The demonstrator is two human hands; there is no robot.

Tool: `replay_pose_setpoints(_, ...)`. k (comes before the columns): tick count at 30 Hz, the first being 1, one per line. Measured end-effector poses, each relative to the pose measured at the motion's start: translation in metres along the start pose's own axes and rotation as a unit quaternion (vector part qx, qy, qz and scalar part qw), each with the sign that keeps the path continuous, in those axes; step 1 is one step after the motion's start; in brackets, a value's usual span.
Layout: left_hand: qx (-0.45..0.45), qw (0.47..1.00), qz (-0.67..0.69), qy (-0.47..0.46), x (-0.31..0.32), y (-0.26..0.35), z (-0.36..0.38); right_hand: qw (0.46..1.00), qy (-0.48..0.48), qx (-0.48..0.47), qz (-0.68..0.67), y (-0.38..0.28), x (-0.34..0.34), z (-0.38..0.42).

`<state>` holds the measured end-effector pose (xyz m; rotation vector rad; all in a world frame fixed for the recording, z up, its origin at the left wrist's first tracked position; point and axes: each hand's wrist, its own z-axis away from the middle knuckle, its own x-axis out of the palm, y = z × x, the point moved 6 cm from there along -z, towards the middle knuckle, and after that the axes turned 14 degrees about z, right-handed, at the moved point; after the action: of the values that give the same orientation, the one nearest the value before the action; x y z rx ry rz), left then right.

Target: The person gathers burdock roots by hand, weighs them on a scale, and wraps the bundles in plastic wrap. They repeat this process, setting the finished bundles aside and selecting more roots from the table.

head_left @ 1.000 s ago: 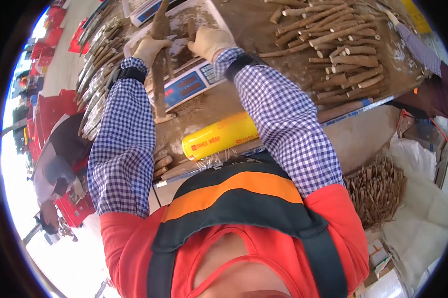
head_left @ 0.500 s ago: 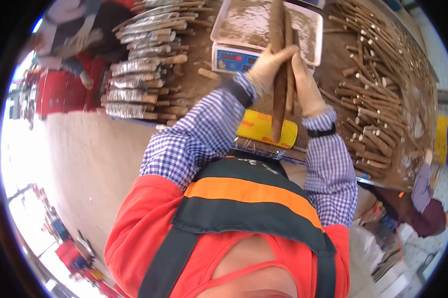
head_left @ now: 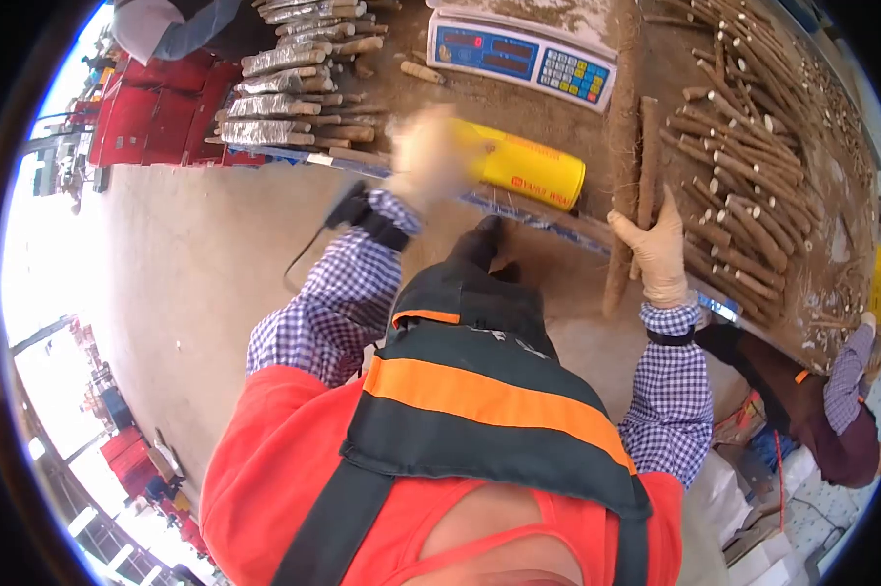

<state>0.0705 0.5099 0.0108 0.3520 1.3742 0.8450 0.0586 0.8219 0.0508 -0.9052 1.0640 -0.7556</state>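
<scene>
My left hand [head_left: 426, 161] is smeared by motion at the left end of a yellow wrap roll [head_left: 538, 174]; its fingers cannot be made out. My gloved right hand [head_left: 658, 254] is around the lower part of two brown sticks, thumb across them and a finger stretched along their right side. The long stick [head_left: 620, 127] reaches past the table's front edge, and the shorter stick [head_left: 647, 146] lies against its right. Behind the roll, the scale [head_left: 520, 54] shows 0 on its red display.
Foil-wrapped stick bundles [head_left: 284, 80] lie in a row at the left. Many bare sticks [head_left: 743, 166] are piled at the right of the table [head_left: 836, 234]. Red boxes [head_left: 152, 117] stand at the far left. Another person [head_left: 836, 430] is at the right edge, and part of one shows at upper left.
My hands have moved apart. The left went left and down to the wrap roll; the right moved right and down with the sticks. The scale display changed from 18 to 0.
</scene>
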Motion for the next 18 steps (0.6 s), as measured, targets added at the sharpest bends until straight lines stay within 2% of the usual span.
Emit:
replay_pose_setpoints(1, 0.017, 0.984, -0.175, 0.031, -0.013, -0.028, 0.008, 0.999, 0.011, -0.031, 0.028, 0.001, -0.005, 0.006)
replay_pose_setpoints(2, -0.094, 0.967, -0.223, -0.075, -0.007, -0.062, 0.011, 0.996, 0.021, -0.064, 0.059, -0.001, -0.01, 0.009)
replay_pose_setpoints(3, -0.077, 0.961, -0.256, -0.069, 0.008, -0.094, 0.01, 0.996, 0.022, -0.062, 0.062, -0.003, -0.012, 0.011)
replay_pose_setpoints(4, -0.076, 0.962, -0.254, -0.071, 0.01, -0.093, 0.008, 0.988, 0.027, -0.075, 0.134, -0.01, -0.013, 0.012)
replay_pose_setpoints(5, -0.102, 0.963, -0.227, -0.107, 0.015, -0.093, 0.002, 0.974, 0.037, -0.088, 0.206, -0.016, -0.013, 0.011)
replay_pose_setpoints(6, -0.129, 0.961, -0.197, -0.143, 0.022, -0.091, -0.002, 0.973, 0.041, -0.09, 0.208, -0.021, -0.01, 0.009)
replay_pose_setpoints(8, -0.113, 0.966, -0.177, -0.15, 0.04, -0.072, 0.001, 0.941, 0.064, -0.128, 0.308, -0.037, 0.002, 0.007)
replay_pose_setpoints(10, 0.026, 0.977, -0.118, -0.174, 0.059, -0.027, 0.013, 0.919, 0.079, -0.164, 0.349, -0.054, 0.021, -0.007)
replay_pose_setpoints(11, 0.03, 0.977, -0.114, -0.18, 0.065, -0.029, 0.021, 0.898, 0.075, -0.197, 0.386, -0.062, 0.036, -0.01)
replay_pose_setpoints(13, 0.096, 0.978, -0.032, -0.18, 0.064, -0.016, 0.037, 0.857, 0.049, -0.246, 0.449, -0.073, 0.069, -0.019)
replay_pose_setpoints(14, 0.094, 0.945, 0.286, -0.127, 0.049, -0.01, 0.07, 0.838, 0.029, -0.265, 0.476, -0.075, 0.088, -0.027)
replay_pose_setpoints(15, 0.028, 0.871, 0.445, -0.204, 0.054, -0.021, 0.092, 0.816, 0.025, -0.314, 0.484, -0.075, 0.108, -0.031)
replay_pose_setpoints(16, -0.048, 0.761, 0.588, -0.269, 0.055, -0.03, 0.117, 0.819, 0.017, -0.307, 0.485, -0.075, 0.124, -0.027)
replay_pose_setpoints(18, 0.032, 0.614, 0.762, -0.202, 0.002, -0.03, 0.132, 0.768, -0.133, -0.283, 0.559, -0.068, 0.169, -0.026)
